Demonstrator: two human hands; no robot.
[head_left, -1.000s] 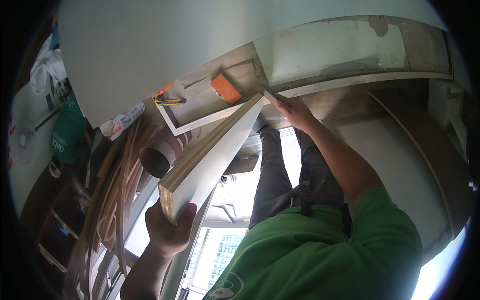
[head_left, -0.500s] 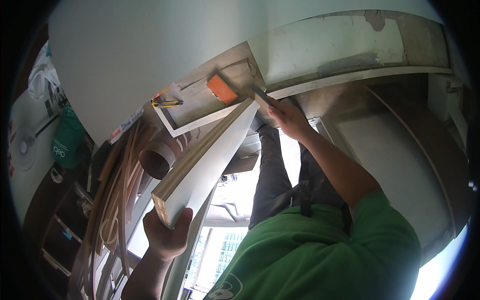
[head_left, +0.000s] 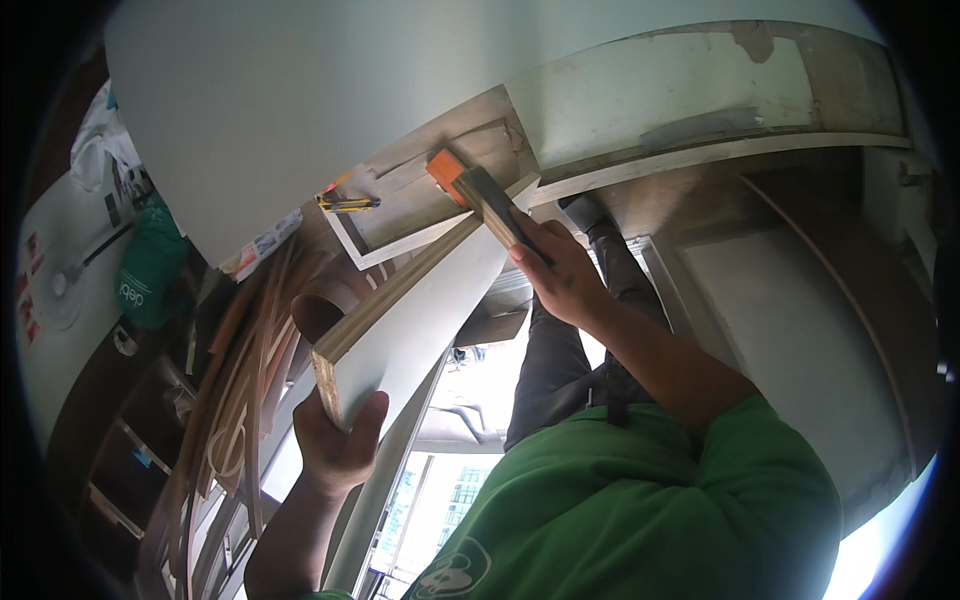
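Note:
My left hand [head_left: 345, 440] grips the near end of a long white board [head_left: 410, 345], thumb on its white face. The board's bare wooden edge is turned up, and its far end reaches a pale frame. In my right hand [head_left: 565, 265] is a wooden sanding block [head_left: 492, 205] with a dark face, tilted over the far end of the board. An orange block [head_left: 443, 168] lies just behind it, partly covered by the sanding block. To the left, a yellow and black utility knife [head_left: 350, 204] rests near the frame's corner.
Long brown edging strips [head_left: 245, 370] lean at the left beside a rolled brown band [head_left: 318, 312]. A green bag [head_left: 150, 265] stands farther left. A large white panel [head_left: 300, 110] fills the far side. A curved brown board [head_left: 840, 270] lies at the right.
My right hand has brought the sanding block up and leftward, off the board's far end and partly over the orange block. The left hand keeps its hold on the board.

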